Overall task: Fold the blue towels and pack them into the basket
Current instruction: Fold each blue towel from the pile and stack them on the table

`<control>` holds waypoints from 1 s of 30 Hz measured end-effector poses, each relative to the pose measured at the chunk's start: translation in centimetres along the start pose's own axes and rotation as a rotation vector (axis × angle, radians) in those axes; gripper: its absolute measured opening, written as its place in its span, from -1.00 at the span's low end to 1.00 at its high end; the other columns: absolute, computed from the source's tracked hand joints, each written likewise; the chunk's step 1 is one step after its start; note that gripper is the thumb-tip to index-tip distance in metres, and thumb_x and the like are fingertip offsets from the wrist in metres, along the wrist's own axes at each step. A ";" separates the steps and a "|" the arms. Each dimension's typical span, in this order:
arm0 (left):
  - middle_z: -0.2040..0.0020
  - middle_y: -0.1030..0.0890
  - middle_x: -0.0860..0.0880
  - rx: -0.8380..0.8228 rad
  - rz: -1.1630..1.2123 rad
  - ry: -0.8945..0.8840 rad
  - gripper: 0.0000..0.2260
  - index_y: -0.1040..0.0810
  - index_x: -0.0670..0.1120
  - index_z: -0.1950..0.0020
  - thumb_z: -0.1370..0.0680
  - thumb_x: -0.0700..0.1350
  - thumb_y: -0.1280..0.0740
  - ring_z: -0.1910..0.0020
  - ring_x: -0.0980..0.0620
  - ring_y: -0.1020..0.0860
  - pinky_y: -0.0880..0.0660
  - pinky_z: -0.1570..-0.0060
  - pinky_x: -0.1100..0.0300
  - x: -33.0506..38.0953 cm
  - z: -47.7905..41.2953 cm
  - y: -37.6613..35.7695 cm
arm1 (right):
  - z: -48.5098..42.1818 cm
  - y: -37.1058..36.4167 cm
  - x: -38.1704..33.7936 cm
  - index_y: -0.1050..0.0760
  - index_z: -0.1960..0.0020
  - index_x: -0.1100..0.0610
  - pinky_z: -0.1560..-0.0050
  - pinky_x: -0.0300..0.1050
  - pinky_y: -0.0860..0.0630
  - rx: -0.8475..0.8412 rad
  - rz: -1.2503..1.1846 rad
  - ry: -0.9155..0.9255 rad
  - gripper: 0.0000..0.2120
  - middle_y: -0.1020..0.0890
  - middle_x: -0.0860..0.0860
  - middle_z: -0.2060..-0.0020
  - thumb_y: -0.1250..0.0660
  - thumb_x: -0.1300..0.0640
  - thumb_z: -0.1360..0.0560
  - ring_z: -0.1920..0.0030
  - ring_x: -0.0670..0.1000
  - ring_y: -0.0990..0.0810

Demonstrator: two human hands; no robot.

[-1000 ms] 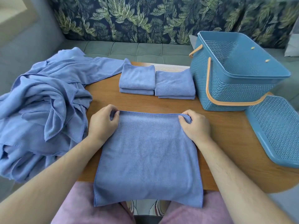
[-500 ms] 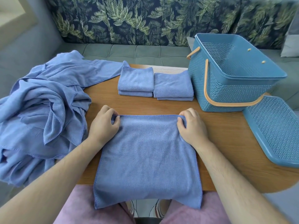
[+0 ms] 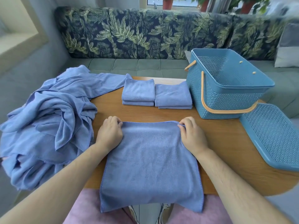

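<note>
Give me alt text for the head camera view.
The left hand and right hand pinch the far corners of a blue towel spread on a wooden table. Beyond it, folded towels sit beside a blue basket; a heap of unfolded towels lies left.

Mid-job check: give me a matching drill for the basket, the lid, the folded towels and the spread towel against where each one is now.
Things: 1 basket; 2 lid; 3 folded towels; 4 spread towel.
Places: A far middle of the table; B pinched at its far corners by left hand and right hand; C near right, lying flat; D far right, upright.
Pairs: 1-D, 2-C, 3-A, 4-B.
</note>
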State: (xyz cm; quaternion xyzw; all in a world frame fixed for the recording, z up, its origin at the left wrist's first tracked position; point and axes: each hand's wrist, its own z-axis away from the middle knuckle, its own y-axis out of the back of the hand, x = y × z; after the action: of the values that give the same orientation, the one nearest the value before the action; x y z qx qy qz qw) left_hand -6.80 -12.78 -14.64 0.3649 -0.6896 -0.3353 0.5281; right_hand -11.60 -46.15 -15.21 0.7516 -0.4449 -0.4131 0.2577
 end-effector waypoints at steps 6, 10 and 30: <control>0.00 -0.47 -0.05 0.075 0.274 0.027 -0.92 -0.44 -0.09 0.01 -0.65 -0.25 -0.23 0.07 0.07 -0.40 -0.33 0.04 0.20 1.6 -0.2 3.0 | -0.3 2.2 -0.5 -0.50 0.07 0.21 -0.12 -0.23 -0.46 0.045 -0.193 -0.039 -0.86 -0.57 0.10 -0.02 -0.39 0.41 -0.51 -0.05 0.03 -0.57; 0.03 -0.58 0.04 0.077 0.372 0.060 -0.91 -0.47 -0.03 0.04 -0.62 -0.20 -0.29 0.04 0.08 -0.51 -0.38 0.03 0.20 2.8 -0.3 5.5 | -1.3 5.3 -1.8 -0.51 0.11 0.19 -0.04 -0.29 -0.38 0.073 -0.182 -0.052 -0.86 -0.62 0.09 0.03 -0.43 0.37 -0.49 0.00 0.01 -0.56; 0.22 -0.66 0.01 0.087 0.417 -0.105 -0.87 -0.62 -0.06 0.13 -0.45 -0.17 -0.55 0.26 0.04 -0.54 -0.47 0.11 0.09 9.1 6.6 25.9 | -3.0 26.2 -11.8 -0.65 0.20 0.05 0.15 -0.13 -0.51 -0.139 -0.363 -0.233 -0.82 -0.70 0.02 0.23 -0.64 0.06 -0.35 0.25 -0.09 -0.59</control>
State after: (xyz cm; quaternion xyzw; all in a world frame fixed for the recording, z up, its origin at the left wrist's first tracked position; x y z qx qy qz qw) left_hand -18.71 -6.91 10.32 0.2191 -0.7905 -0.2072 0.5331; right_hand -24.17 -48.03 10.79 0.7471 -0.2996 -0.5662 0.1773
